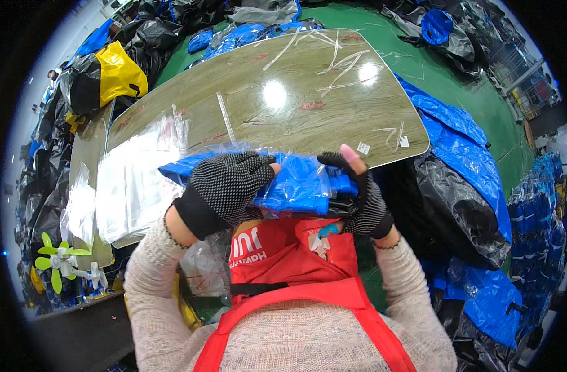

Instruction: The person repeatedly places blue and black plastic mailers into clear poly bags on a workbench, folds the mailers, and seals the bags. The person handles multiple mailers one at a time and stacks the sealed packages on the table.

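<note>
A folded blue bag (292, 192) with a black part at its lower right lies between my hands at the near table edge, in front of my red apron. Clear plastic film, apparently a sleeve, covers at least part of it. My left hand (230, 186), in a black dotted glove with bare fingertips, grips its left side. A blue end pokes out past that hand to the left. At the other end my right hand (363, 198), gloved alike, holds the edge with the thumb on top. Its lower fingers are partly hidden behind the bundle.
The wood-patterned table (265, 87) bears a stack of clear plastic sleeves (134, 180) on the left and loose clear strips (342, 68) at the far side. Black and blue bags (457, 198) pile up at right. A small green fan (60, 260) stands lower left, a yellow-black bag (116, 74) far left.
</note>
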`<state>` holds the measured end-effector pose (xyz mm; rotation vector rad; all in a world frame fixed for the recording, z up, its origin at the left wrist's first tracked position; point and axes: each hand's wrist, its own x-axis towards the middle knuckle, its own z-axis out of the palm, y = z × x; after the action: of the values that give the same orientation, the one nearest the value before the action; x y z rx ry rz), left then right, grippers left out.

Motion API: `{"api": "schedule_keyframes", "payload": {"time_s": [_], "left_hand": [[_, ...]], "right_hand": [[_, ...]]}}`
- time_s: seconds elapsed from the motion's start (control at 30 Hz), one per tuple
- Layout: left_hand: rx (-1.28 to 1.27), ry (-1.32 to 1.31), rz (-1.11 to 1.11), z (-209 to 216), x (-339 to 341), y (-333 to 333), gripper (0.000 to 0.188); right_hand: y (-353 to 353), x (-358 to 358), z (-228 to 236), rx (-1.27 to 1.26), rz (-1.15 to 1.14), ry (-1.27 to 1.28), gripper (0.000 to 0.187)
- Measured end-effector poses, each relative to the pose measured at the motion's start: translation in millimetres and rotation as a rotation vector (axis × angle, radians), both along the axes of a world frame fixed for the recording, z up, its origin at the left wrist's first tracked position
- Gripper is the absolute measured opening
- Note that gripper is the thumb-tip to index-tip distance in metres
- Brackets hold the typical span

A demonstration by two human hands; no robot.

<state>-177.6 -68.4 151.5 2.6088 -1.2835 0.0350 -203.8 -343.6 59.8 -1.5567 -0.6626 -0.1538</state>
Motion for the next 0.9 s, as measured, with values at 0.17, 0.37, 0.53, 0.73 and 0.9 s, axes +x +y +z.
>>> {"api": "schedule_keyframes", "payload": {"time_s": [0.17, 0.37, 0.53, 0.73, 0.9], "left_hand": [[-0.006, -0.117, -0.148, -13.6, 4.0, -17.7, 0.060], [-0.088, -0.200, 0.020, -32.1, 19.5, -35.2, 0.051], [-0.916, -0.682, 0.772, -88.7, 22.5, -17.3, 0.059], [-1.460, 0.671, 0.653, -140.5, -2.7, -79.4, 0.071], [-1.262, 0.581, 0.402, -141.3, -16.2, -81.8, 0.071]], "right_hand": [[11.0, -4.6, -31.3, -0.245, -0.129, -0.248, 0.058], [20.8, 18.4, -40.2, -0.281, -0.283, -0.192, 0.041], [9.9, 37.5, -48.7, 0.510, -0.418, 0.222, 0.044], [14.0, 70.1, -47.3, 0.819, -0.485, 0.305, 0.057], [35.8, 51.9, -42.6, 0.972, -0.178, 0.472, 0.071]]}}
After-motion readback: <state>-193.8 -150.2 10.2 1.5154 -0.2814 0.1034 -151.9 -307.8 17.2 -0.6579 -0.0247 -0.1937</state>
